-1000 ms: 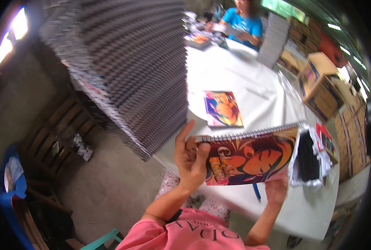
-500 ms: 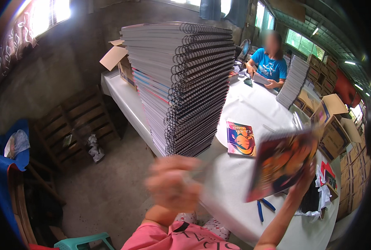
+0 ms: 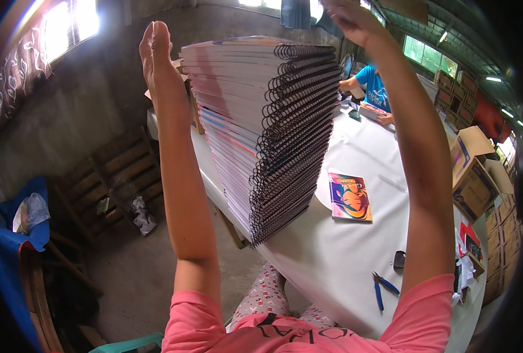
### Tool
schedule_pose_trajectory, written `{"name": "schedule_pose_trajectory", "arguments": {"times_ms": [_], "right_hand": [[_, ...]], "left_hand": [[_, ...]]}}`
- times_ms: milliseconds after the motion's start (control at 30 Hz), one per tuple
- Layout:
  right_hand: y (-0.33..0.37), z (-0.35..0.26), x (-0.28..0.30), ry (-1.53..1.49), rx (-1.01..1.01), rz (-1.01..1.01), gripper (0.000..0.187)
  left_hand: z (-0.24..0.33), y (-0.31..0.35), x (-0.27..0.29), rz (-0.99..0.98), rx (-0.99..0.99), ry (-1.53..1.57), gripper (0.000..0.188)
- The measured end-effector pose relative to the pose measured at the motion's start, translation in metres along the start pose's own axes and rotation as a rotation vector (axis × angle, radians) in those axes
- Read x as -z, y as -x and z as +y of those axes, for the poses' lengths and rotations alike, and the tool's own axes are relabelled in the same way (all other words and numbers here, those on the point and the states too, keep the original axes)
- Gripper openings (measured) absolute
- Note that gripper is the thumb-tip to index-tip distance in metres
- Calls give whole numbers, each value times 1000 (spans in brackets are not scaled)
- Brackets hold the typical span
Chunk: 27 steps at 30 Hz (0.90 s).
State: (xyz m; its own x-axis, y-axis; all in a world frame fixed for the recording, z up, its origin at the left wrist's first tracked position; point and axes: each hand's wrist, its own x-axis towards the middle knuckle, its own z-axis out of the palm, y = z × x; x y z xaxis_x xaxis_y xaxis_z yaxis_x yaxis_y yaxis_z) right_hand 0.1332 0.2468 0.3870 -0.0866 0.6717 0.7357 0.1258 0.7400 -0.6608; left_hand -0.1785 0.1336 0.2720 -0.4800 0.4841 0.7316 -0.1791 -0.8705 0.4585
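Note:
A tall stack of spiral-bound notebooks (image 3: 232, 112) stands on the table in front of me, black coils facing right and nearer me. A sliver of colourful cover shows on its top. My left hand (image 3: 158, 56) is raised beside the stack's upper left side, fingers stretched out and holding nothing. Near the upper edge, my right hand (image 3: 354, 22) is up past the stack's top right corner, its fingers apart and partly cut off. A single notebook (image 3: 351, 197) with a bright orange and purple cover lies flat right of the stack.
Blue-handled pliers (image 3: 382, 289) lie on the white-covered table (image 3: 326, 259), near a small black object (image 3: 399, 260). Across the table a person in a blue shirt (image 3: 368, 85) handles a notebook. Cardboard boxes (image 3: 476, 176) stand at right; a wooden pallet (image 3: 114, 176) leans at left.
The notebook that my right hand held has left it. Both hands have risen to either side of the stack's top. The blurred left hand has opened flat.

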Motion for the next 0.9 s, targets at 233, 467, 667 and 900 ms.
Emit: {"name": "schedule_pose_trajectory", "arguments": {"times_ms": [233,467,667,900], "right_hand": [[61,3,-58,447,-225,-140,49],[49,27,-51,354,-281,255,56],[54,26,-57,293,-387,110,56],[76,-3,-54,270,-398,60,43]], "left_hand": [[-18,-1,6,-94,-111,-119,60],[-34,-1,5,-1,-140,-46,56],[-29,3,2,-60,-8,26,49],[-35,3,-1,62,-6,1,53]]}}
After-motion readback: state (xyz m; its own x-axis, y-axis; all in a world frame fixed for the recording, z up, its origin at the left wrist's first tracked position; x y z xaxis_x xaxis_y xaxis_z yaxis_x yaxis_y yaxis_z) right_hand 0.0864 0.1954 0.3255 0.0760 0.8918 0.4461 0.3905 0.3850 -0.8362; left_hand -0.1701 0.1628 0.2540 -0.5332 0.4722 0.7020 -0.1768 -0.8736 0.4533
